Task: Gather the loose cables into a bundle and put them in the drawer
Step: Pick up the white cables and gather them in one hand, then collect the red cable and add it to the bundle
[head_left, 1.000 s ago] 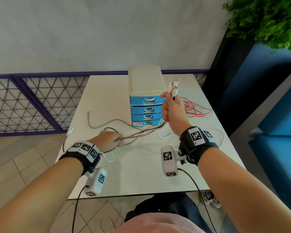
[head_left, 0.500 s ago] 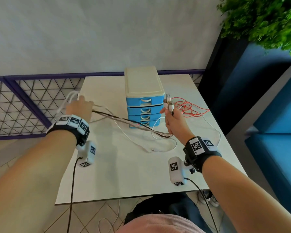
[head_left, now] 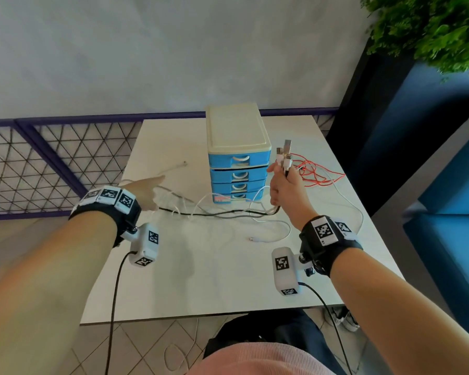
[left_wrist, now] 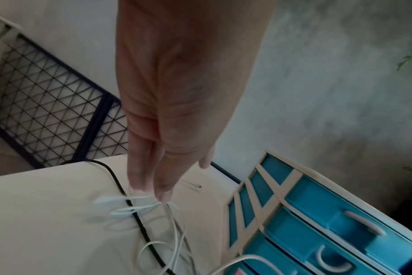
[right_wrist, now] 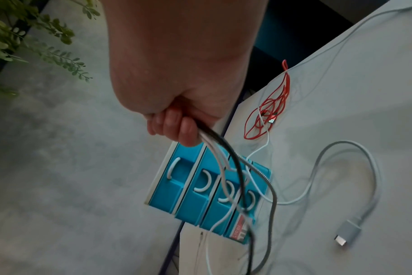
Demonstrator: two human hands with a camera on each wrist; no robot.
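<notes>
Cable ends (head_left: 283, 158) are clamped upright in the right hand (head_left: 284, 189) grip, just right of the 4-drawer unit (head_left: 238, 158); their tails trail left across the surface (head_left: 201, 280). The left hand (head_left: 146, 194) grip is spread, fingertips (left_wrist: 162, 195) at the white loops (left_wrist: 134, 206), nothing held. Slack is best swept toward the right fist in even loops. The red cable (head_left: 317, 174) lies uncollected near the right edge. All drawers look closed; room is open in front
</notes>
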